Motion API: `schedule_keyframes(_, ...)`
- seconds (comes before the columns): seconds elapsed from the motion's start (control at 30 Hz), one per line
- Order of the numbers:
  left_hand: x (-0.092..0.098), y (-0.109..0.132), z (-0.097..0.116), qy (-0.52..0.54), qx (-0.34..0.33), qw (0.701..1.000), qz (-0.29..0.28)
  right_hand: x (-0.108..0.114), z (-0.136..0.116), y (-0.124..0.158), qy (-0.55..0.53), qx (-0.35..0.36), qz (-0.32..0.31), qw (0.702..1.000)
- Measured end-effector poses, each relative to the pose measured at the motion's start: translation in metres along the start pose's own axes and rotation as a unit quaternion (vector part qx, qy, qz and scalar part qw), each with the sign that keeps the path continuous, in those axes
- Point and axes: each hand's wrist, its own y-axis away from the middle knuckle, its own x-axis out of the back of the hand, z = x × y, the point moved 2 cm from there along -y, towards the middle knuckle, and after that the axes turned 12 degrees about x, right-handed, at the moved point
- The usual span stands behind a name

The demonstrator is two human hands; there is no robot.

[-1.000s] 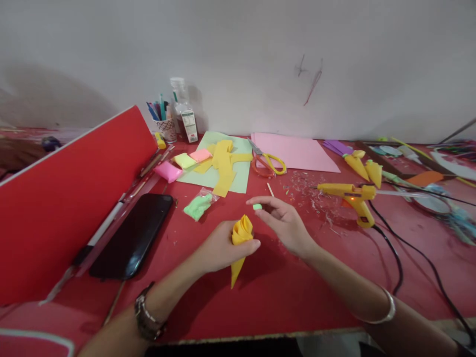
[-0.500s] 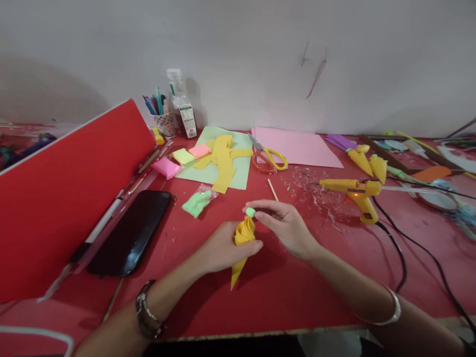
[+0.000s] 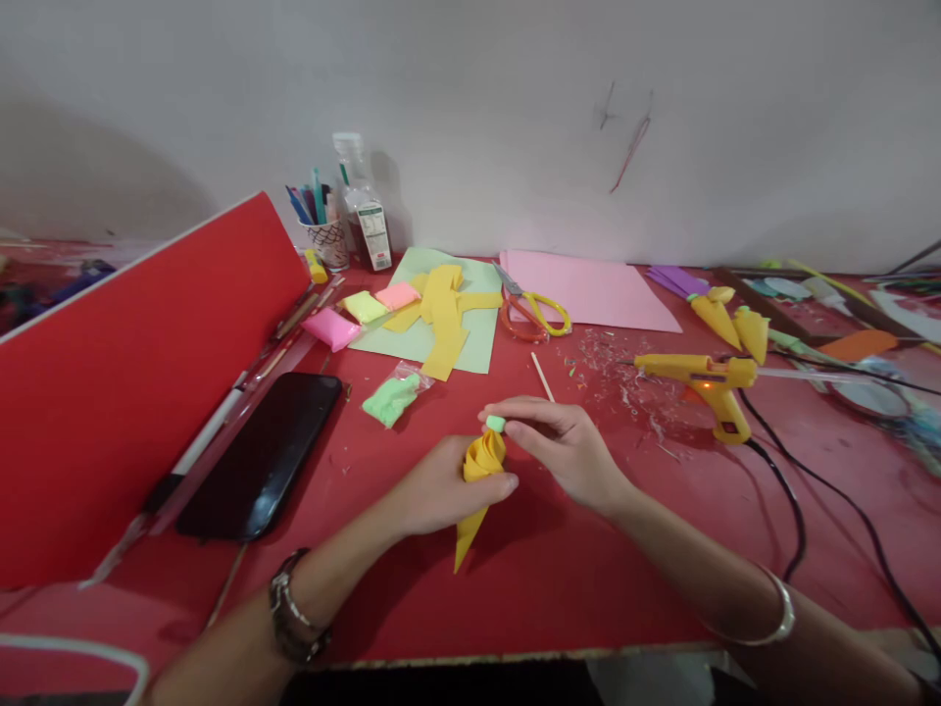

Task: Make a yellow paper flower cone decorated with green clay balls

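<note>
My left hand (image 3: pixel 433 488) is wrapped round a rolled yellow paper cone (image 3: pixel 476 490), wide end up, tip pointing down towards the red table (image 3: pixel 559 579). A small green clay lump (image 3: pixel 495 424) sits pinched between the thumb and forefinger of my right hand (image 3: pixel 563 446), right at the cone's open top and touching or nearly touching it. A watch is on my left wrist and a silver bangle on my right forearm.
A yellow glue gun (image 3: pixel 702 382) stands to the right with its black cord trailing to the table edge. A green clay packet (image 3: pixel 391 397), a black phone (image 3: pixel 261 456), scissors (image 3: pixel 530 312), yellow strips on green paper (image 3: pixel 441 319), pink paper (image 3: pixel 588 291), finished cones (image 3: pixel 731 324) and a red board (image 3: pixel 124 382) surround the hands.
My right hand has brought the green clay lump left and down from beside the cone to its open top. The left hand has kept hold of the cone.
</note>
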Motion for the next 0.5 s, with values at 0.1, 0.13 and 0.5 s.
schedule_keyframes(0.1, 0.0005, 0.0005, -0.0002, 0.003, -0.003, 1.0, -0.002, -0.0001, -0.0008, 0.0004, 0.005, 0.016, -0.007, 1.0)
schedule_keyframes(0.13, 0.0006, 0.0005, -0.0002, 0.003, -0.003, 1.0, -0.002, -0.0002, -0.0008, 0.0005, 0.006, 0.019, -0.009, 1.0)
schedule_keyframes(0.5, 0.0012, 0.0005, -0.0002, 0.001, -0.003, 1.0, -0.016, 0.0003, -0.0028, 0.0007, 0.053, 0.052, -0.038, 0.997)
